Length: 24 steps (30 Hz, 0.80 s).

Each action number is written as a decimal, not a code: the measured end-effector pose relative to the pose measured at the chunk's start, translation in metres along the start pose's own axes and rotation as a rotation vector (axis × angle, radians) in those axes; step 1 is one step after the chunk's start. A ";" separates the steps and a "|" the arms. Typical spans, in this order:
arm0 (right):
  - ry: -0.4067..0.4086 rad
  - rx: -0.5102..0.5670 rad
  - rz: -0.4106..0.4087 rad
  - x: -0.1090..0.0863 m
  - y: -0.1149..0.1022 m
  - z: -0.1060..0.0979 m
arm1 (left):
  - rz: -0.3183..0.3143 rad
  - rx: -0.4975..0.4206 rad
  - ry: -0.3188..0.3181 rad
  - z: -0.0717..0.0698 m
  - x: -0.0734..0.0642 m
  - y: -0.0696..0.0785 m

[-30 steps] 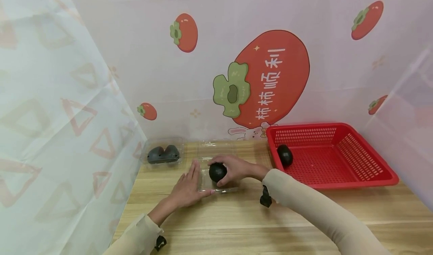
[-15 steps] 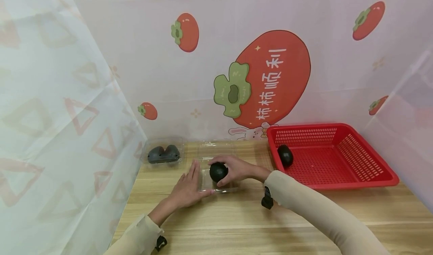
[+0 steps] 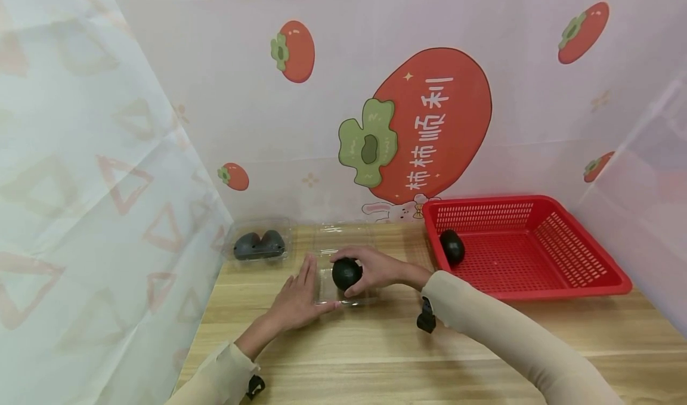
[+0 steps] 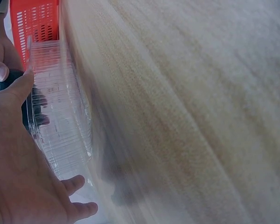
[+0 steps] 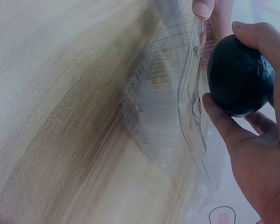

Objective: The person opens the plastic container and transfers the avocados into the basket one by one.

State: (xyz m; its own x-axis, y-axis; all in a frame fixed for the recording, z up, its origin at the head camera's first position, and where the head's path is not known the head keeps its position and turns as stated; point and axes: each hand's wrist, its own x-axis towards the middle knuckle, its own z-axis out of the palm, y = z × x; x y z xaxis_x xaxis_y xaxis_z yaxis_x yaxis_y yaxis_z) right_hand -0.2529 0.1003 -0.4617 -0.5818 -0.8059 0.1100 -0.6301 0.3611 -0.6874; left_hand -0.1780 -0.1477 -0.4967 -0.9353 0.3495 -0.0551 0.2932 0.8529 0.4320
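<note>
In the head view a dark green avocado (image 3: 346, 274) is gripped between the thumb and fingers of my right hand (image 3: 377, 268). It sits over the tray half of a clear plastic clamshell box (image 3: 362, 301), whose lid half lies folded back toward the wall. The right wrist view puts the avocado (image 5: 240, 77) above the box's rim (image 5: 189, 105). My left hand (image 3: 295, 302) rests against the box's near left corner, fingers straight along the left side and thumb along the front edge. In the left wrist view that thumb (image 4: 21, 86) touches the rim.
At the back left stands another clear box (image 3: 287, 229) with two dark avocados (image 3: 259, 246) inside. A red perforated basket (image 3: 537, 291) stands on the right, one avocado (image 3: 452, 247) against its left wall. Printed sheets (image 3: 333, 113) wall off the back and sides of the wooden table (image 3: 343, 357).
Both hands, the avocado and the box keep nearly the same places. My right wrist and sleeve have shifted very slightly to the right.
</note>
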 end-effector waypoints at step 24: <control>-0.004 0.034 -0.003 -0.010 -0.016 -0.018 | 0.001 -0.006 0.011 0.002 0.001 -0.001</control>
State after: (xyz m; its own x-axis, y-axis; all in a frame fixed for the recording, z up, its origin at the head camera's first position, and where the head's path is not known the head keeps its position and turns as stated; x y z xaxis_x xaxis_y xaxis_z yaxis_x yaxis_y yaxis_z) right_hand -0.2459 0.1112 -0.4386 -0.5777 -0.8090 0.1090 -0.6141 0.3427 -0.7109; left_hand -0.1787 -0.1472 -0.4987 -0.9371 0.3461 -0.0452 0.2930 0.8504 0.4370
